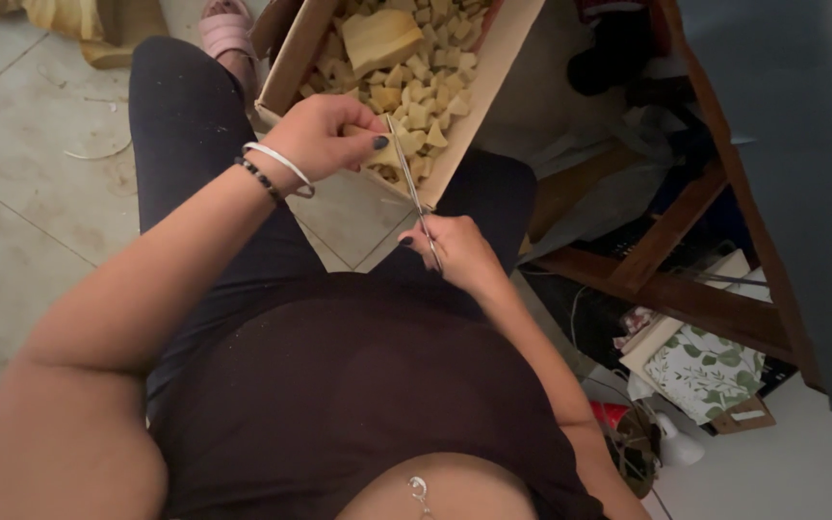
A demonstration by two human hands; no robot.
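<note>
The person is seated, dark-clothed legs stretched over a pale tiled floor (21, 221), with an open cardboard box (296, 58) resting against the knees.

Step in hand, as judged: cutting yellow foam into small bits over the box. The left hand (325, 135) is closed in a pinch on a small piece of foam (385, 154) at the box's near edge; most of that piece is hidden by the fingers. The right hand (455, 250) is closed around the handles of a pair of scissors (411, 188), whose thin metal blades run up and away to meet the held foam. The blades appear nearly together; whether they are mid-cut cannot be told.

The next move, in my judgement, calls for the foam to be held steady with the fingertips clear of the blade line, and for the cut piece to fall inside the box rather than past its edge.

Materials and shapes: the box is plain brown card with straight, stiff walls. It holds a heap of foam cubes (426, 91), pale yellow, irregular, soft-edged and matte, and one larger uncut foam block (382, 39) lying on top at the far end. The left wrist carries a white band and a dark beaded bracelet (260, 176).

To the right stand a dark wooden frame (686, 289) and a leaf-patterned box (705, 371), well apart from the work.
</note>
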